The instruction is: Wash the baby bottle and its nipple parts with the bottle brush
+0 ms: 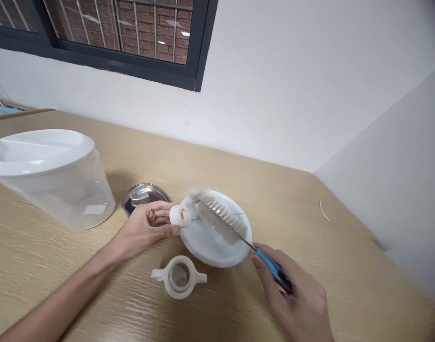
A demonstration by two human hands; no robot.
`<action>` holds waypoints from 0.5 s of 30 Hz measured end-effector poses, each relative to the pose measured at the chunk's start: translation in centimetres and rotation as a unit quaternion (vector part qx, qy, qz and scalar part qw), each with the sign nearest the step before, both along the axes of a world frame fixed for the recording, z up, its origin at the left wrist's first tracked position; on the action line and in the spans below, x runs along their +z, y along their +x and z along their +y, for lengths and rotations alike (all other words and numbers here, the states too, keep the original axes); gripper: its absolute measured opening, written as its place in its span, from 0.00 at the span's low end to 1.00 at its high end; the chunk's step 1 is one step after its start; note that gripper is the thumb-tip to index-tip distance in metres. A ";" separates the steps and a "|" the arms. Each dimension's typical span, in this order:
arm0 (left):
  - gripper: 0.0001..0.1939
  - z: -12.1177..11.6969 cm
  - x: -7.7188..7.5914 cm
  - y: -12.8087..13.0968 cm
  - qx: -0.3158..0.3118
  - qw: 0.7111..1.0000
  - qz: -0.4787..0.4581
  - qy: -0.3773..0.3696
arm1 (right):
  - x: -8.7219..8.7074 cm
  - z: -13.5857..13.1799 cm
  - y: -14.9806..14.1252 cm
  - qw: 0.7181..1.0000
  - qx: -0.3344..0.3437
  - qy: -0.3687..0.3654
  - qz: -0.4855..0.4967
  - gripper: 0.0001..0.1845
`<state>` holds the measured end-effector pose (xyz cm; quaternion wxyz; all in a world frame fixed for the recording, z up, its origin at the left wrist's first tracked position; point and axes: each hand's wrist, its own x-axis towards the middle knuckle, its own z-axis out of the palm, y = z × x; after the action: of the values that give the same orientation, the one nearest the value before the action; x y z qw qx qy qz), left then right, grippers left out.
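My left hand grips a small white plastic piece with a round opening, held at the left rim of a white bowl. In my right hand is a bottle brush with a blue handle, twisted wire stem and white bristles. The bristles lie over the bowl, and their blurred tip is beside or against the white piece; I cannot tell whether it goes inside. Just in front of the bowl, a two-handled white baby bottle or cup stands on the table, its round mouth facing up.
At the left stands a large translucent bin with a white lid. A round metal dish holding a clear plastic piece sits behind my left hand. A thin pale strip lies on the wooden table. A wall and window rise behind.
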<state>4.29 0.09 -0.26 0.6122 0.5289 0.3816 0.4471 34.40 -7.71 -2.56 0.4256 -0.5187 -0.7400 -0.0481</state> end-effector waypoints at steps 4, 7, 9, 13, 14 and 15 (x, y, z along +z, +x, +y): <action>0.22 0.0 0.1 0.0 -0.017 1.000 0.000 0.000 | 0.1 -0.2 0.0 1.000 -0.028 0.003 0.013 0.08; 0.21 -0.1 0.2 -0.1 -0.029 1.000 0.007 0.009 | -0.2 -0.3 -0.3 1.000 0.007 -0.019 0.017 0.08; 0.20 -0.1 0.3 -0.1 -0.029 0.999 0.010 0.013 | -0.3 -0.2 -0.5 0.999 0.016 -0.026 0.021 0.08; 0.21 -0.1 0.3 0.0 -0.016 1.000 0.008 0.006 | -0.1 0.1 -0.3 0.999 -0.018 -0.026 0.037 0.08; 0.22 -0.1 0.3 0.0 -0.015 1.000 0.007 0.004 | 0.0 0.1 -0.2 0.999 -0.025 -0.022 0.039 0.08; 0.22 0.0 0.3 0.0 -0.015 1.000 0.007 0.003 | 0.1 0.0 -0.1 0.999 -0.029 -0.017 0.039 0.08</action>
<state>4.30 0.06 0.02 0.6146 0.5393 0.3770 0.4351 34.31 -7.67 -2.45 0.4437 -0.5487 -0.7080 -0.0271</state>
